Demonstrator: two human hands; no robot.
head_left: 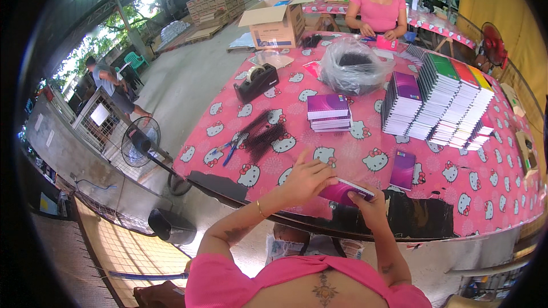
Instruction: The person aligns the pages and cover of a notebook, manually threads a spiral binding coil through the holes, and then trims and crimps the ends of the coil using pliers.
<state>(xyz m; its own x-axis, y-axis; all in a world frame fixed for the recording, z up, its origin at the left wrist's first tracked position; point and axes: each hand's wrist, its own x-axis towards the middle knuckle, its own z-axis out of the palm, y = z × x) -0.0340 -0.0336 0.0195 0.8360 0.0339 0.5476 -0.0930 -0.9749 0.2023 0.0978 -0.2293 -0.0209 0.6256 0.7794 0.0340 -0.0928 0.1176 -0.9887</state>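
A purple notebook is tilted above the table's near edge, between my hands. My right hand grips its right end, thumb across the cover. At the other end, my left hand has its fingers bent onto the notebook's edge, one finger raised; any small thing under its fingertips is hidden. Another purple notebook lies flat to the right. Beyond my hands is a short stack of purple notebooks. Black spiral binding coils lie in a loose heap to the left, beside a blue-handled tool.
A black tape dispenser and a clear bag of black coils stand farther back. Tall notebook stacks fill the right. An open carton is at the far edge, near a co-worker in pink. A fan stands left.
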